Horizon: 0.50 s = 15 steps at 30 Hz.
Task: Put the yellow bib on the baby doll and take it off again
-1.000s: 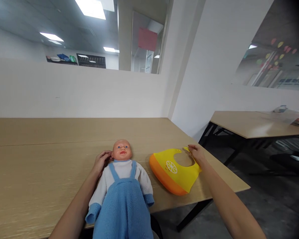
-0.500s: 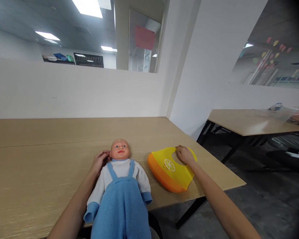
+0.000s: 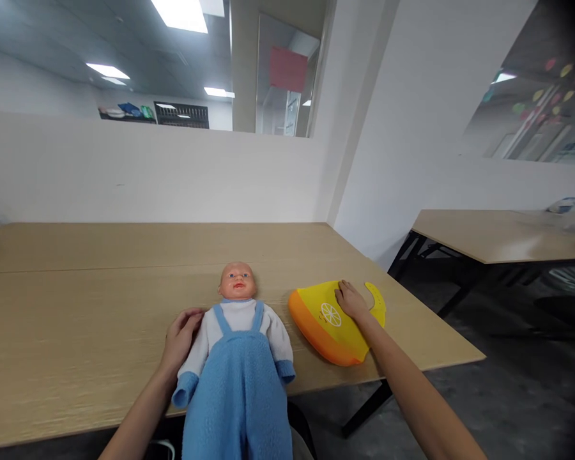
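Note:
A baby doll in a white top and fuzzy blue overalls lies face up, its head on the table and its legs toward me. Beside the doll's upper sleeve rests my left hand, fingers stretched out and touching or nearly touching the cloth. To the doll's right is a yellow bib with an orange pocket and a white citrus-slice print. My right hand lies over the bib's neck opening, its fingers laid on the yellow surface. The bib's curved neck strap shows to the right of that hand.
The wooden table meets a white wall at the back, with windows above. Its right edge runs diagonally past the bib. Another table with black legs stands farther right.
My left hand has slid down from the doll's head to its upper sleeve. My right hand has shifted left across the bib, off the neck strap. The view has turned slightly left.

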{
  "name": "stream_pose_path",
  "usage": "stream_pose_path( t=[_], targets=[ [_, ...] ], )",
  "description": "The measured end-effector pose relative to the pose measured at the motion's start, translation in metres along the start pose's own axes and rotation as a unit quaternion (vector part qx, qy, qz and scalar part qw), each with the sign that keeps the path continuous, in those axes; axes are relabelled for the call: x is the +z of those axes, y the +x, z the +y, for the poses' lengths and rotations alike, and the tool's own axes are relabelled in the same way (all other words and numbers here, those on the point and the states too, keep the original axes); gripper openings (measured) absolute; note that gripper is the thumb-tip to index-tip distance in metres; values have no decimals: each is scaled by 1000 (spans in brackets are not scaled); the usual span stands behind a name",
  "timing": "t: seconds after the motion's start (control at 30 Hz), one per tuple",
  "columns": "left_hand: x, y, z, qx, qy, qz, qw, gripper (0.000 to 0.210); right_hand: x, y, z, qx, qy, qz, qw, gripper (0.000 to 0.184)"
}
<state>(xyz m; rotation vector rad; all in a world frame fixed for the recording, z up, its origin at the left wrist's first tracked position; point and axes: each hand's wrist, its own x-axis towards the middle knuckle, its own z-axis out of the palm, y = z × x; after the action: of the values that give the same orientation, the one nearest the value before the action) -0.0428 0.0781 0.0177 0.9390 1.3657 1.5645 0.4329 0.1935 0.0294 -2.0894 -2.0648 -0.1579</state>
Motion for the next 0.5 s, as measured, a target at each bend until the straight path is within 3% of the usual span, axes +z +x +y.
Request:
stream_pose_path(
  t=[0.2, 0.33, 0.43, 0.5],
  targets=[
    [-41, -77, 3, -35, 28, 37, 998, 34, 4, 5, 2, 7, 6, -12, 1000, 48],
    [-61, -131, -1, -18, 47, 108, 993, 38, 3, 13, 1, 4, 6, -28, 1000, 46],
    [-60, -161, -2, -74, 21, 146, 986, 30, 2, 16, -2, 2, 6, -30, 1000, 42],
    [-44, -160, 4, -108, 1, 86, 990, 22, 3, 15, -5, 7, 7, -24, 1000, 40]
  ],
)
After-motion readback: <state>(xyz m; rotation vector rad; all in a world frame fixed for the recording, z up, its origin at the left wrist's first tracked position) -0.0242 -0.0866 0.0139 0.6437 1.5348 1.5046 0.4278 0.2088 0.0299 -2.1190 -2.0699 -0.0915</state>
